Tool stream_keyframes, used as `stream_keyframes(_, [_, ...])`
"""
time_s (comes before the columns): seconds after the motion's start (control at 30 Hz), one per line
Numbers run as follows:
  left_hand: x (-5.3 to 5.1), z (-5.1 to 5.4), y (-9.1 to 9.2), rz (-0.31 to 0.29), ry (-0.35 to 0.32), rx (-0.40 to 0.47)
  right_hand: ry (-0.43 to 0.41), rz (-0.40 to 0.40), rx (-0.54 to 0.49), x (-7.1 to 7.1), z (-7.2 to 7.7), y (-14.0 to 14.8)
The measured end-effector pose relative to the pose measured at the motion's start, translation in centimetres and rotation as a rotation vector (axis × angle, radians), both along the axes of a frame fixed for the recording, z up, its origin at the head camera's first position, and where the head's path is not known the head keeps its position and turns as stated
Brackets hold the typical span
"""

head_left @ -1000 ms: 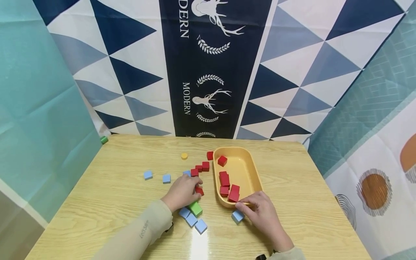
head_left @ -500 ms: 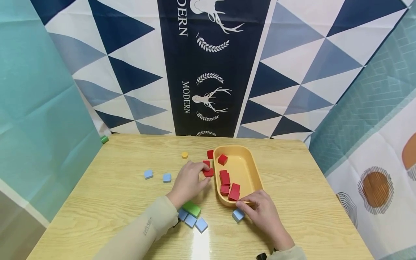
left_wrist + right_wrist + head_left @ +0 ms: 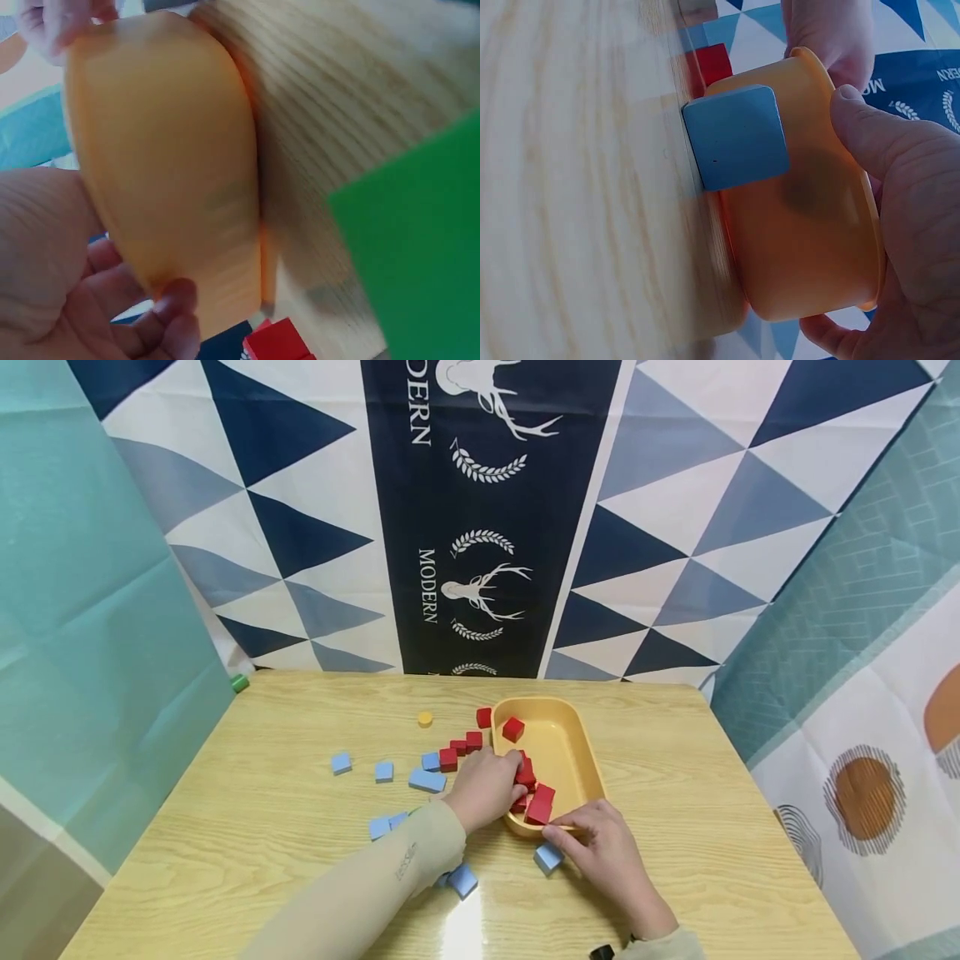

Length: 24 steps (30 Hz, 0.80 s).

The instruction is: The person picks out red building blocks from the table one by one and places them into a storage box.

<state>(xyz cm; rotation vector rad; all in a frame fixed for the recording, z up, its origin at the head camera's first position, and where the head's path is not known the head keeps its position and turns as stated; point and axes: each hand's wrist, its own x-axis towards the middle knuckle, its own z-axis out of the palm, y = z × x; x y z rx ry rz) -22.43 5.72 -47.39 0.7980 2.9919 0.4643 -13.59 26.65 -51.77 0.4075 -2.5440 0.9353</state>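
Observation:
My left hand (image 3: 486, 789) reaches over the left rim of a yellow bin (image 3: 558, 752), a red block (image 3: 525, 772) between its thumb and fingers just inside. Several other red blocks lie in the bin, among them one (image 3: 513, 729) near the back. At the front right corner, my right hand (image 3: 611, 860) pinches the rim. The right wrist view has that hand (image 3: 915, 202) with its thumb on the rim and a blue block (image 3: 737, 139) outside the wall. In the left wrist view, the bin's wall (image 3: 165, 150) partly hides the left fingertips.
Left of the bin lie several red blocks (image 3: 448, 760) and blue blocks (image 3: 427, 780). A small yellow round piece (image 3: 425, 719) sits behind them. A green block (image 3: 427, 247) looms close in the left wrist view; my left arm mostly covers it from above.
My left hand went from the loose blocks to the red ones left of the bin, then right and over its rim with a red block. My right hand has stayed on the rim.

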Motion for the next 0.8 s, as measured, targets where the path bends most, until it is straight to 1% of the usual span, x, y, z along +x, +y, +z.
stream_keyframes(0.1, [-0.3, -0.1, 0.2, 0.009, -0.058, 0.020, 0.004, 0.006, 0.006, 0.0, 0.0, -0.1])
stream_keyframes(0.17, [-0.4, -0.2, 0.2, 0.008, -0.111, 0.062, 0.010, 0.010, 0.007, 0.0, 0.0, -0.1])
stream_keyframes(0.23, [-0.4, -0.2, 0.1, -0.004, -0.145, 0.091, 0.018, 0.012, 0.008, 0.0, 0.0, -0.1])
stream_keyframes(0.3, [-0.4, -0.2, 0.1, -0.026, -0.159, 0.105, 0.023, 0.012, 0.010, 0.0, 0.0, -0.1])
stream_keyframes(0.4, [-0.4, -0.2, 0.0, -0.057, -0.160, 0.109, 0.019, 0.006, 0.007, 0.1, 0.0, -0.1])
stream_keyframes(0.5, [-0.4, -0.4, -0.3, -0.066, -0.158, 0.123, 0.008, 0.002, -0.004, 0.2, 0.0, -0.1])
stream_keyframes(0.53, [-0.6, -0.4, -0.5, -0.059, -0.152, 0.130, 0.004, 0.003, -0.008, 0.2, 0.0, -0.2])
stream_keyframes(0.6, [-0.9, -0.4, -1.3, -0.022, -0.133, 0.166, -0.001, 0.008, -0.010, 0.2, -0.1, -0.2])
stream_keyframes(0.7, [-2.1, -0.1, -2.9, 0.066, -0.052, 0.214, 0.001, 0.011, -0.007, 0.3, -0.1, -0.3])
stream_keyframes(0.77, [-3.0, -0.1, -4.1, 0.131, -0.005, 0.195, 0.007, 0.007, -0.004, 0.2, 0.0, -0.2])
stream_keyframes(0.8, [-3.4, -0.2, -4.7, 0.158, 0.009, 0.161, 0.012, 0.007, -0.003, 0.2, 0.0, -0.2])
